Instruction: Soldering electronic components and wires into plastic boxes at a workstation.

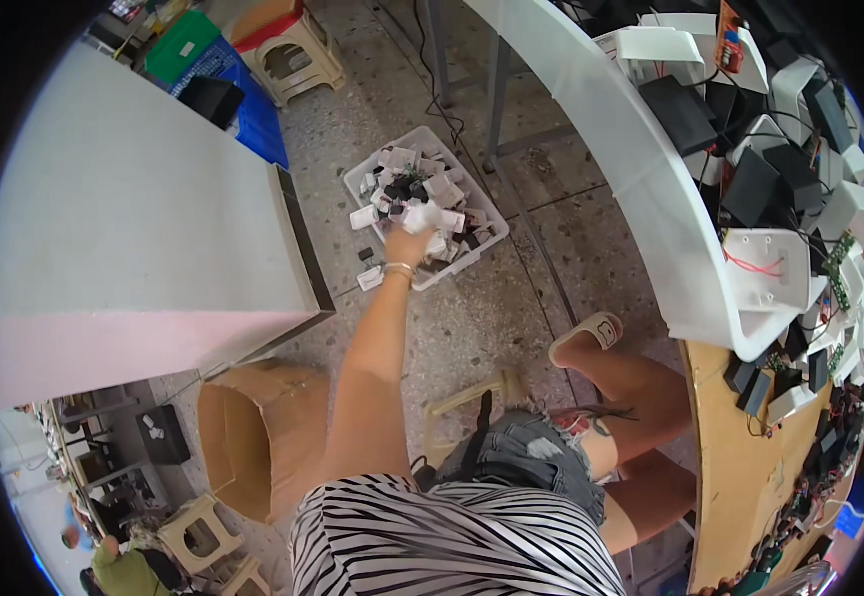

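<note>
My left arm, with a bracelet at the wrist, stretches out to a white plastic bin (489, 241) on the floor. My left hand (409, 241) is over the bin's near side, among the heap of small plastic parts (442, 189) in it. The heap mixes white casings, black pieces and bits of green board. Something white and blurred (421, 216) covers or lies at the fingers; whether they grip it cannot be made out. Beside the bin's left edge, a white casing (370, 278) and a small black piece (364, 254) lie on the floor. My right hand is out of sight.
On the right, a workbench (750, 467) carries a white tray (641, 159) heaped with casings, black boxes and wires. A white cabinet (154, 219) stands left, an open cardboard box (263, 427) below it. Blue crate (253, 119) and stool (298, 62) are behind. Another person (124, 571) is lower left.
</note>
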A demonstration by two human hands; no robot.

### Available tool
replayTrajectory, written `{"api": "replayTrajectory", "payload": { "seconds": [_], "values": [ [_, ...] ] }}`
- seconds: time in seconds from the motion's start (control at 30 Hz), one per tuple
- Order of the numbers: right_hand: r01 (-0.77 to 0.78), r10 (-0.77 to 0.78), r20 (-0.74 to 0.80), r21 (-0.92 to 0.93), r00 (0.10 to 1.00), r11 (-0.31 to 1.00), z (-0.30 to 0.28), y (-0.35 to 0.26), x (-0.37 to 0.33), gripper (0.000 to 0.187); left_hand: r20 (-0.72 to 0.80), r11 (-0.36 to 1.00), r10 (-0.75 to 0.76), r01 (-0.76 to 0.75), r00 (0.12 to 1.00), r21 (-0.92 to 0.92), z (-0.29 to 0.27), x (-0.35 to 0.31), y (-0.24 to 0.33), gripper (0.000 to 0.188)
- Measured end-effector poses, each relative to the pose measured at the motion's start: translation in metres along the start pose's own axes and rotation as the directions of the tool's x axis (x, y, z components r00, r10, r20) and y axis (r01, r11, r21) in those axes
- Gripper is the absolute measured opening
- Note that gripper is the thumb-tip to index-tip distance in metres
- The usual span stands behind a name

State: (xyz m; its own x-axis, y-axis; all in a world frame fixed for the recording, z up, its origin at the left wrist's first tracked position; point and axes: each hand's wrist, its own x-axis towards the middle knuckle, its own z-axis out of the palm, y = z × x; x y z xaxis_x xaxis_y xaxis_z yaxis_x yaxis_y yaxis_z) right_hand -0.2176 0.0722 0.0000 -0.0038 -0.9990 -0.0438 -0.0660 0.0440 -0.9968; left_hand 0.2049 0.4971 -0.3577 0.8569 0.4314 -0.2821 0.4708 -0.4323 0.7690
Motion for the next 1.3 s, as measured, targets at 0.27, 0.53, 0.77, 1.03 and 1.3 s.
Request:
{"api": "replayTrajectory", "payload": {
  "seconds": [0.27,0.53,0.77,1.03,1.3],
  "values": [
    [-0.07,0.066,-0.035,-0.144,0.997,0.987,0.012,-0.007,-0.016,0.034,-0.201,0.976,0.072,-0.111,0.977,-0.188,0.0,0.023,0.022,0.074],
    [0.025,-0.031,0.077,0.082,0.997,0.996,-0.029,0.011,0.051,0.032,0.938,0.906,-0.208,-0.417,-0.276,0.078,0.042,-0.104,0.039,0.037],
    [-0.169,-0.11,0.422,0.57,0.9,0.804,-0.029,0.023,0.082,0.039,0.767,0.677,0.34,-0.424,-0.544,-0.601,-0.004,-0.346,0.341,0.018],
    [-0.212,-0.16,0.471,0.64,0.867,0.738,-0.06,0.051,0.101,0.045,0.636,0.027,0.772,-0.998,-0.014,-0.054,0.235,-0.416,0.546,0.036],
    [-0.255,-0.163,0.46,0.715,0.873,0.651,-0.064,0.063,0.106,0.048,0.79,0.25,0.558,-0.959,0.253,0.131,0.315,-0.385,0.568,0.053]
  ]
}}
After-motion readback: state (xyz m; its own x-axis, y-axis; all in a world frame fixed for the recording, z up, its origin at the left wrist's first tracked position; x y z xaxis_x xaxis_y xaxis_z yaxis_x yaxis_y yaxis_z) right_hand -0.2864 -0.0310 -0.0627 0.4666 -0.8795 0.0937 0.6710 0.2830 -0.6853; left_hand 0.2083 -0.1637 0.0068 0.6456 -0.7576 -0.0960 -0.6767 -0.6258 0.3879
